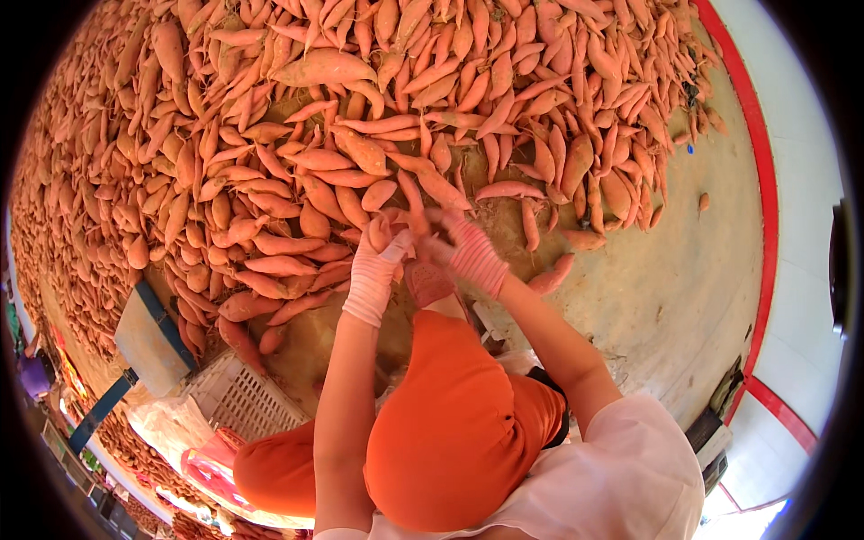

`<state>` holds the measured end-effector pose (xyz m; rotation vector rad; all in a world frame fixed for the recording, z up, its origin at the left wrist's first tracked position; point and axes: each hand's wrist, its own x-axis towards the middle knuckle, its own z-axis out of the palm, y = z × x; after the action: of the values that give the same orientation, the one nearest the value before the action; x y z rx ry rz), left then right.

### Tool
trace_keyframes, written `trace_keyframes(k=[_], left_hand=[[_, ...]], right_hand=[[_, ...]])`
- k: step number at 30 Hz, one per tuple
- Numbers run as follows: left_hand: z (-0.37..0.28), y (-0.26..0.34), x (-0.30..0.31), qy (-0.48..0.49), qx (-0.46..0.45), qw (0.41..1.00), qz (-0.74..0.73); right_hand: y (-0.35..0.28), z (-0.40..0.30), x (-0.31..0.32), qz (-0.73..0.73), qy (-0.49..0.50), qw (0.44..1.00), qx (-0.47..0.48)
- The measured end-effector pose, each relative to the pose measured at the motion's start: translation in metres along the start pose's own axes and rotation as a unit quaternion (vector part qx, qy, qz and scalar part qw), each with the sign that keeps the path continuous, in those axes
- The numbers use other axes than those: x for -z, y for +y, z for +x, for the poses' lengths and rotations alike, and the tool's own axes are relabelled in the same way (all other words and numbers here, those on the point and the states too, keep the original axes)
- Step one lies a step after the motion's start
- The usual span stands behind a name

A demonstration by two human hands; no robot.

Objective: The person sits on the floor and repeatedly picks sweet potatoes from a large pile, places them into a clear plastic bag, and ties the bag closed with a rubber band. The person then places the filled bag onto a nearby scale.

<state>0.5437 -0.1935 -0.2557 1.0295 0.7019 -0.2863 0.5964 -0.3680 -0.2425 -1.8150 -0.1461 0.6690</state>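
Note:
My left hand (375, 266), in a pale striped work glove, has its fingers curled at the lower end of a slender sweet potato (412, 196). Across from it my right hand (471, 251), gloved the same way, is blurred by motion, its fingers pointing towards that same root. Whether the right fingers touch it cannot be made out. Both hands are close together above my shoe (430, 282). Just beyond them spreads a large heap of sweet potatoes (324, 158) with orange-red skins. One plump root (442, 185) lies right past my right fingers.
A white plastic crate (246, 398) stands at my left beside clear plastic bags (165, 428). Behind it is a grey panel with a blue frame (156, 337). Loose sweet potatoes (552, 275) lie on the concrete floor (665, 304). A white wall with a red stripe (769, 223) bounds the right.

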Motion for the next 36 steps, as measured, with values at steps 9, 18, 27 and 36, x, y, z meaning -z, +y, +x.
trace_keyframes(k=[9,18,27,36], left_hand=[[-0.002,-0.007,0.043,-0.141,0.008,0.916,0.376],[-0.007,-0.038,0.048,0.022,-0.035,0.879,0.475],[-0.021,0.006,0.105,0.123,0.013,0.686,0.717],[-0.064,0.013,0.088,0.109,-0.004,0.968,-0.226]], right_hand=[[-0.01,0.008,-0.022,-0.393,-0.058,0.87,0.291],[0.039,0.011,-0.068,-0.183,-0.096,0.977,-0.047],[0.017,-0.016,-0.114,-0.115,-0.263,0.941,0.177],[0.04,0.101,-0.046,-0.478,-0.024,0.865,-0.148]])
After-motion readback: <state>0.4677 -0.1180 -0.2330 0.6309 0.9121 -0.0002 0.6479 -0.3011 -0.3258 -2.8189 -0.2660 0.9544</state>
